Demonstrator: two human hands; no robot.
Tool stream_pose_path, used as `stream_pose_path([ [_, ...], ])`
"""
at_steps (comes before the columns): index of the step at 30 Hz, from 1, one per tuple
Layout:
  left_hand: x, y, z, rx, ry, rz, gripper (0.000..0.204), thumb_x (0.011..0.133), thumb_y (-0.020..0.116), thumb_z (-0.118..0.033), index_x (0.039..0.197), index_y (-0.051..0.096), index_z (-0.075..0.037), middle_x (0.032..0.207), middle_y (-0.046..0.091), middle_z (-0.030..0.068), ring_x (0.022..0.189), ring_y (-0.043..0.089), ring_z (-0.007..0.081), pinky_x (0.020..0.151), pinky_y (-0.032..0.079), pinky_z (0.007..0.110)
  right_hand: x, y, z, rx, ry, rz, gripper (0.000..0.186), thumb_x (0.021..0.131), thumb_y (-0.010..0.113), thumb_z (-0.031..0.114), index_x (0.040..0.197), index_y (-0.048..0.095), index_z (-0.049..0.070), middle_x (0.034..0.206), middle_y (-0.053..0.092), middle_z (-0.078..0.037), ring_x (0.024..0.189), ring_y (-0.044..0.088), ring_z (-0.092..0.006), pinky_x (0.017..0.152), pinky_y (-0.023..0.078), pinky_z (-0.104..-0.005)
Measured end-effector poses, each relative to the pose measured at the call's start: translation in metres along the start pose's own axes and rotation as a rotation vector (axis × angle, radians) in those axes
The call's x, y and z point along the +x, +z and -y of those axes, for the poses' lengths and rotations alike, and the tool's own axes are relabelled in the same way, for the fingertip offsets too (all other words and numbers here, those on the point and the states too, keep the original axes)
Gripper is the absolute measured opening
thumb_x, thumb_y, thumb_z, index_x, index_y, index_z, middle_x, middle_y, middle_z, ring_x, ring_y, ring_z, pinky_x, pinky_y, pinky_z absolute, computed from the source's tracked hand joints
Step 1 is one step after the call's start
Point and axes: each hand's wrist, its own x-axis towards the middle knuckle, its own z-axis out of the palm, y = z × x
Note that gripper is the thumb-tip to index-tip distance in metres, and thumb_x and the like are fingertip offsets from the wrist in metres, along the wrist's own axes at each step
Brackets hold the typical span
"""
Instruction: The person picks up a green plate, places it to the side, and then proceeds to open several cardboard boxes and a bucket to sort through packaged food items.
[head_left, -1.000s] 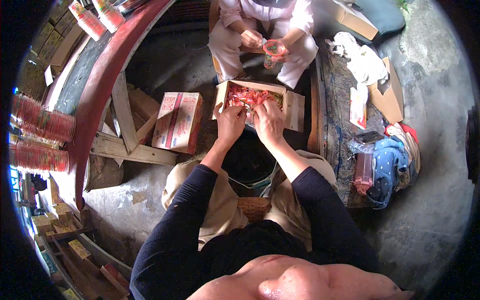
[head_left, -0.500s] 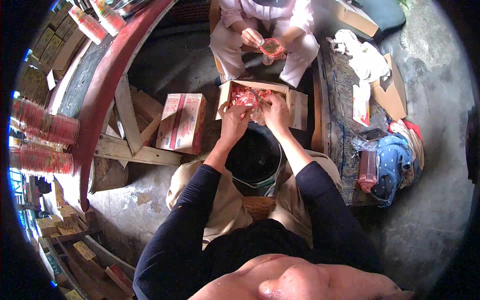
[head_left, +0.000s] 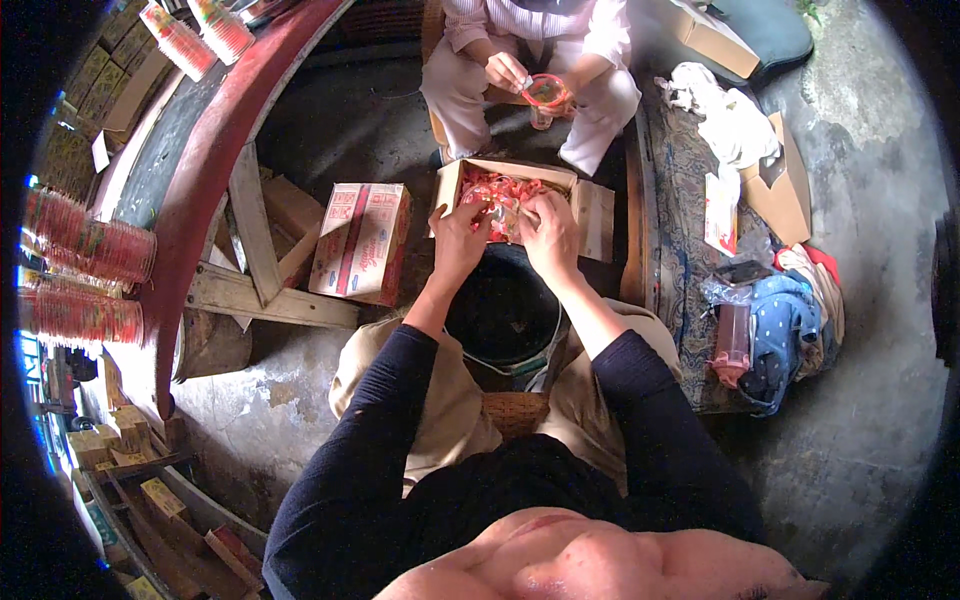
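My left hand [head_left: 462, 230] and my right hand [head_left: 548, 232] are over the near side of an open cardboard box [head_left: 595, 225] filled with crinkled red pieces [head_left: 478, 188]. Between them, both sets of curled fingers grip a clear plastic item with red on it [head_left: 508, 220], its exact shape unclear. Directly below sits a black bucket [head_left: 500, 305] between my knees. Beyond the box, a seated co-worker [head_left: 515, 35] holds a red-rimmed clear cup [head_left: 546, 92] with one hand and a small pale object with the other.
A curved red-edged counter [head_left: 175, 225] on the left carries stacked cups [head_left: 95, 250]. A closed carton [head_left: 360, 240] lies beside its white frame. At right, a patterned bench [head_left: 672, 235] holds white cloth [head_left: 735, 125], opened boxes, blue clothing [head_left: 785, 340] and a pink bottle [head_left: 731, 345].
My hands and the clear item between them have shifted slightly, with my fingers changing position on it. The co-worker's hands have moved slightly around the cup.
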Motion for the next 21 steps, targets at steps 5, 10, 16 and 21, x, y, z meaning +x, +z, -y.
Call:
stream_pose_path([
  [5,0.001,0.001,-0.003,0.016,0.035,-0.025,0.019,0.079,0.066,-0.015,0.096,0.069,-0.007,0.086,0.068,0.0107,0.079,0.064,0.0262,0.097,0.032,0.045,-0.005,-0.002,0.004,-0.003,-0.073,0.008,0.016,0.070,0.067,0.000,0.079,0.054,0.003,0.076,0.053,-0.010,0.074,0.056,-0.0305,0.064,0.044,-0.0413],
  [10,0.005,-0.002,-0.002,-0.072,-0.026,0.024,0.021,0.079,0.067,-0.015,0.096,0.069,-0.003,0.078,0.067,0.0149,0.070,0.065,0.0259,0.081,0.045,0.037,-0.005,-0.002,0.005,-0.008,-0.059,0.011,0.016,0.071,0.067,0.001,0.079,0.054,0.004,0.077,0.052,-0.011,0.075,0.056,-0.0305,0.064,0.045,-0.0412],
  [16,0.006,-0.002,-0.005,-0.397,-0.254,0.039,0.026,0.081,0.069,-0.018,0.099,0.068,0.000,0.077,0.067,0.0177,0.070,0.065,0.0200,0.066,0.050,0.030,-0.003,-0.005,0.006,0.065,0.034,-0.004,0.016,0.073,0.069,0.005,0.078,0.053,0.004,0.078,0.055,-0.012,0.076,0.057,-0.0312,0.067,0.046,-0.0414],
  [21,0.006,-0.007,-0.005,-0.363,-0.198,0.026,0.025,0.083,0.066,-0.016,0.102,0.068,0.000,0.091,0.068,0.0172,0.082,0.065,0.0188,0.072,0.049,0.030,0.001,-0.002,-0.021,0.157,0.117,-0.012,0.015,0.076,0.069,0.009,0.085,0.058,0.003,0.080,0.060,-0.011,0.075,0.060,-0.0271,0.067,0.046,-0.0380],
])
